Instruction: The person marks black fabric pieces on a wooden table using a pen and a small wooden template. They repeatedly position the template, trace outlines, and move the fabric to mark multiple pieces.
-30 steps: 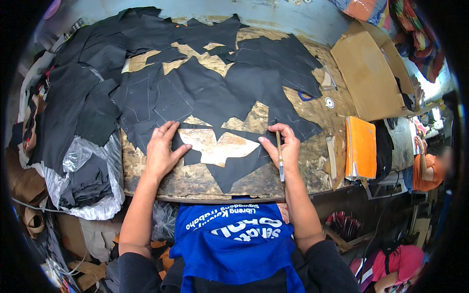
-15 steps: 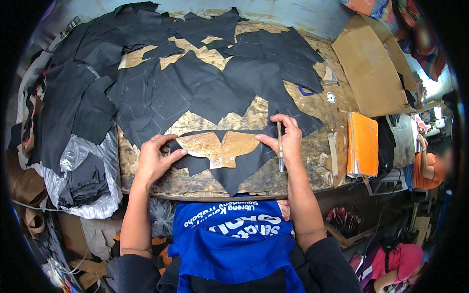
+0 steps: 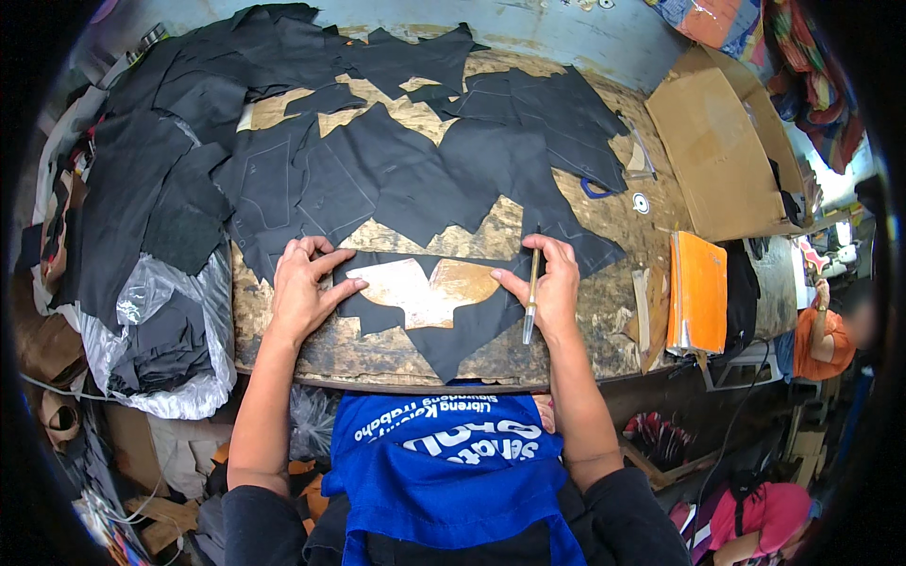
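A shiny tan, wing-shaped template (image 3: 429,294) lies over a pointed black leather-like piece (image 3: 444,344) at the table's near edge. My left hand (image 3: 307,288) holds the template's left tip, thumb at its edge and forefinger above, on the black material. At the right tip, my right thumb touches the template's edge. A slim pen (image 3: 532,297) is gripped in my right hand (image 3: 555,283), its clear end pointing toward me. What lies under the fingertips is hidden.
Black sheets with pale outlines (image 3: 406,179) spread over the worn wooden table (image 3: 283,330). A plastic bag of black scraps (image 3: 165,349) is at left. On the right are a cardboard box (image 3: 708,151), an orange book (image 3: 698,292) and a blue-handled tool (image 3: 595,189). Other people sit at far right.
My left fingers have shifted up slightly along the template's left tip. The template's left half now catches bright glare. The pen has tilted a little, its lower end moving left and nearer me.
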A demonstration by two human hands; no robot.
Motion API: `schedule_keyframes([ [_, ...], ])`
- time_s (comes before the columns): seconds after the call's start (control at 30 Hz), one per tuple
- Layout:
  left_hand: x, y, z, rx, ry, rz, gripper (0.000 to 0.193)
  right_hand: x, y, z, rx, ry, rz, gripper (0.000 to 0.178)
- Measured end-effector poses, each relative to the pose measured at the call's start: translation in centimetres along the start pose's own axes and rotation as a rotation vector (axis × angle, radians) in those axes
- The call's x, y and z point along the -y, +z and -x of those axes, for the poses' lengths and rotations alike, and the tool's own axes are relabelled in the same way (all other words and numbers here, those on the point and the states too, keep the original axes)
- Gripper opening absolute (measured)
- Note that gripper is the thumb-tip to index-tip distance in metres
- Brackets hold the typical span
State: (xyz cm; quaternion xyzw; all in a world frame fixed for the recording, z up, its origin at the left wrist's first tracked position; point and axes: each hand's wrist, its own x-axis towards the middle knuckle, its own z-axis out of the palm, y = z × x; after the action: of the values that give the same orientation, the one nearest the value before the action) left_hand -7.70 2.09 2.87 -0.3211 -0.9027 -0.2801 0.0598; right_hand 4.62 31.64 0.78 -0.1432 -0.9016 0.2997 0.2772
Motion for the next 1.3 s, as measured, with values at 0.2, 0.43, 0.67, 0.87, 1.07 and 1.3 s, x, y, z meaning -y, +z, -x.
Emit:
schedule_keyframes([
  [0.2, 0.4, 0.3, -0.1, 0.008, -0.037, 0.026, 0.041, -0.1, 0.2, 0.3, -0.033, -0.028, -0.01, 0.054],
  [0.43, -1.8, 0.2, 0.6, -0.189, 0.009, -0.003, 0.037, 0.0, 0.2, 0.2, -0.032, -0.001, -0.029, 0.053],
  [0.67, -7.8, 3.1, 3.1, -0.146, 0.24, 0.318, 0.021, -0.9, 0.3, 0.3, -0.11, 0.146, -0.253, 0.036],
  [0.87, -11.2, 4.4, 4.8, 0.073, 0.269, 0.291, 0.036, -1.1, 0.1, 0.4, -0.073, 0.095, -0.186, 0.04],
  [1.07, -13.0, 7.1, 6.0, 0.325, 0.235, 0.117, 0.057, -0.8, -0.1, 0.4, -0.025, 0.031, -0.083, 0.049],
  [1.3, -12.8, 7.6, 6.1, 0.321, 0.239, 0.135, 0.064, -0.9, 0.2, 0.5, -0.052, 0.049, -0.114, 0.048],
])
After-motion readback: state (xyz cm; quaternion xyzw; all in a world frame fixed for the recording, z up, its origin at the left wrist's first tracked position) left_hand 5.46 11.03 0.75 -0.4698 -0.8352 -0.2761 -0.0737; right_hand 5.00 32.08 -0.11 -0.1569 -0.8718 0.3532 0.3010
